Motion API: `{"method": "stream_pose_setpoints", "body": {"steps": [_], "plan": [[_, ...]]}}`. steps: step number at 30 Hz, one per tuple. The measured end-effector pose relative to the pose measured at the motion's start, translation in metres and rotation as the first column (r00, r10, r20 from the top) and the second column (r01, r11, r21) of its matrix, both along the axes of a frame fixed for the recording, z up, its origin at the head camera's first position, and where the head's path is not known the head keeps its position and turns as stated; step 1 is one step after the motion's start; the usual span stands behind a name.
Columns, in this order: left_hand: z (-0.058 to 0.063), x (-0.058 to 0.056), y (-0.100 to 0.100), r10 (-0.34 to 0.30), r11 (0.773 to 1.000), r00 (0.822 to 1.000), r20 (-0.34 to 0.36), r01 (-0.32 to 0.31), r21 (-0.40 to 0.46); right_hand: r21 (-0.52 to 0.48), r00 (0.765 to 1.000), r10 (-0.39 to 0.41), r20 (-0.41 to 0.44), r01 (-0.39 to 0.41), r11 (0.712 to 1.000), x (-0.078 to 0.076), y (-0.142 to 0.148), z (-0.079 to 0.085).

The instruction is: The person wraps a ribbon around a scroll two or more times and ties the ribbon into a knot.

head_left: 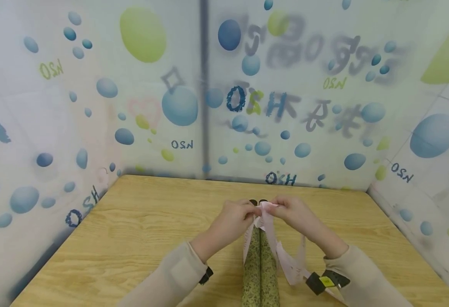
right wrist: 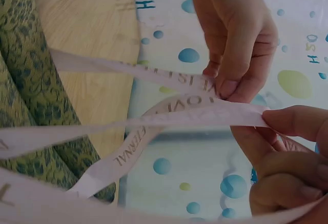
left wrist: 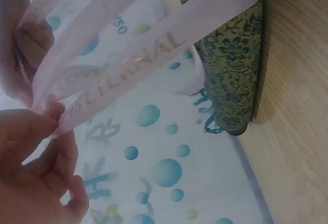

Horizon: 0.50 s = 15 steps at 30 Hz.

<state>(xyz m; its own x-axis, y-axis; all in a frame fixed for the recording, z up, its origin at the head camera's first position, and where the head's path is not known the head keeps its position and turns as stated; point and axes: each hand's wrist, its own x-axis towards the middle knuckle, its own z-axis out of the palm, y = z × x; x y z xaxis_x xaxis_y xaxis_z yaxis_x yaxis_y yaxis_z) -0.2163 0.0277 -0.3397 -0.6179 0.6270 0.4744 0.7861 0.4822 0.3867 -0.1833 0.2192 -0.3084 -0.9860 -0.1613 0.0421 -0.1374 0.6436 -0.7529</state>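
Two long rods in green floral brocade cloth (head_left: 252,264) with dark round tips lie side by side on the wooden table. A pale pink ribbon (left wrist: 148,55) printed with words including "ETERNAL" runs around them near the far end. Above that end, my left hand (head_left: 230,219) pinches the ribbon between thumb and fingertips. Close beside it, my right hand (head_left: 295,215) pinches another stretch of the ribbon. In the right wrist view, the ribbon crosses itself and forms a loop between the hands. A loose length hangs on the right of the rods, near the right wrist.
The wooden table (head_left: 163,221) extends around the rods on both sides. Behind it stands a white curtain (head_left: 301,111) with blue and green spots and lettering, continuing along the left and right sides. Black straps (head_left: 318,282) circle both wrists.
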Motion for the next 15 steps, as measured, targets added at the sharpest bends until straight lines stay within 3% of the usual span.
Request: {"method": "stream_pose_setpoints", "body": {"steps": [4,7,11,15], "plan": [[-0.002,0.003,0.0,0.036,0.998,0.998,0.051,-0.038,0.044,-0.144,0.992,0.019,0.127,0.0,0.99,0.0,0.001,-0.003],[-0.003,0.003,0.0,-0.008,0.998,0.984,0.177,-0.004,0.066,-0.242,0.981,0.064,0.182,-0.018,0.97,-0.001,0.003,-0.004],[-0.006,-0.005,0.0,-0.094,0.991,0.93,0.356,0.055,0.119,-0.293,0.976,0.081,0.204,-0.018,0.956,-0.001,0.008,-0.003],[-0.008,-0.012,-0.003,-0.128,0.982,0.883,0.452,0.05,0.18,-0.292,0.976,0.069,0.205,-0.007,0.957,-0.001,0.013,-0.001]]}}
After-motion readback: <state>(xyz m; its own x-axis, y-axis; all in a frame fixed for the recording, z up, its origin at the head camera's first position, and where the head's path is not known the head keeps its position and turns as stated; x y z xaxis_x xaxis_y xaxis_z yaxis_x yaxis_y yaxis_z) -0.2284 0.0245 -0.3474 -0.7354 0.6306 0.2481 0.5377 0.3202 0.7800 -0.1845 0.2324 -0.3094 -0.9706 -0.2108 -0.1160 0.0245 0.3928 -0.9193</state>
